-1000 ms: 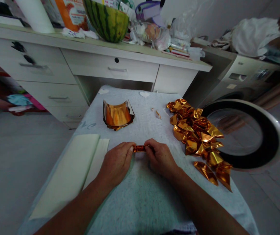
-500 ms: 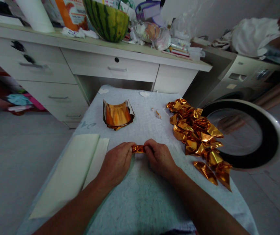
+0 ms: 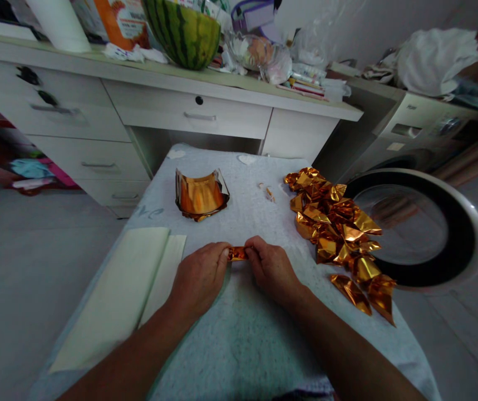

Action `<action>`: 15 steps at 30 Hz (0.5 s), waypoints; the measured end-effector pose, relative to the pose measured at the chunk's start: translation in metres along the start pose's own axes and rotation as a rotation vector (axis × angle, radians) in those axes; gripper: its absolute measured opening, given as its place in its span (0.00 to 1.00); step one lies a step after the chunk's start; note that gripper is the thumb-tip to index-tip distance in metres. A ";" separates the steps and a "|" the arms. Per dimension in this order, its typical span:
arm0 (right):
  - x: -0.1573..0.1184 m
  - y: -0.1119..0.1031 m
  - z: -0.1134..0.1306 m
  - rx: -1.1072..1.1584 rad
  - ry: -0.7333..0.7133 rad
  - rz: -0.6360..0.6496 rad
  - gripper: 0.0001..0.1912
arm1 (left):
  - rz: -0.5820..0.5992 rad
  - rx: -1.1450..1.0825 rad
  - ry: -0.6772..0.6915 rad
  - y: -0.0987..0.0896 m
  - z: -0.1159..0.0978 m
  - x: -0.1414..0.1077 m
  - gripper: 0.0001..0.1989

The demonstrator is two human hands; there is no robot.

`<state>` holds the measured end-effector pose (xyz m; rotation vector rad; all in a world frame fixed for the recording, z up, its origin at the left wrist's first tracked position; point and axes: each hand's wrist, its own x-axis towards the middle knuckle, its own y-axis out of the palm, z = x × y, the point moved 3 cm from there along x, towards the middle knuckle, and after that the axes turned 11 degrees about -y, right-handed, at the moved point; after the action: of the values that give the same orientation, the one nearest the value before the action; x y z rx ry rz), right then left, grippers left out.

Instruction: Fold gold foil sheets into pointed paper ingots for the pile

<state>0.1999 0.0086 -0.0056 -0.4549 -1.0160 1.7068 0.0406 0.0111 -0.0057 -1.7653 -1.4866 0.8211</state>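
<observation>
A small strip of shiny copper-coloured foil (image 3: 237,254) is stretched between my two hands, over the cloth-covered table (image 3: 239,334). My left hand (image 3: 200,275) pinches its left end and my right hand (image 3: 274,270) pinches the right end; the fingertips hide both ends. Beyond them at the left stands a curved stack of foil sheets (image 3: 199,195). Several folded foil pieces (image 3: 339,217) lie heaped along the table's right side. Tiny scraps (image 3: 269,194) rest between stack and heap.
Pale folded paper (image 3: 117,295) lies at the table's left. Behind is a white drawer desk (image 3: 188,106) bearing a cut watermelon (image 3: 182,33) and clutter. At the right, a washing machine's round door (image 3: 468,223) stands open beside the table.
The foil strip has shifted very slightly to the right and turned a little between my fingers. Both hands keep their grip, and the other things on the table have not moved.
</observation>
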 end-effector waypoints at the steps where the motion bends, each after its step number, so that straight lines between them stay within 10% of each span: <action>1: 0.000 0.001 0.000 -0.008 -0.006 0.006 0.09 | -0.001 0.005 -0.010 0.000 0.000 0.000 0.19; 15: -0.001 0.004 0.003 0.018 -0.053 -0.007 0.08 | -0.001 0.049 -0.031 -0.002 0.002 -0.001 0.17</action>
<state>0.1963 0.0059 -0.0071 -0.3955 -1.0386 1.7285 0.0384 0.0109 -0.0053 -1.7225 -1.4749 0.8814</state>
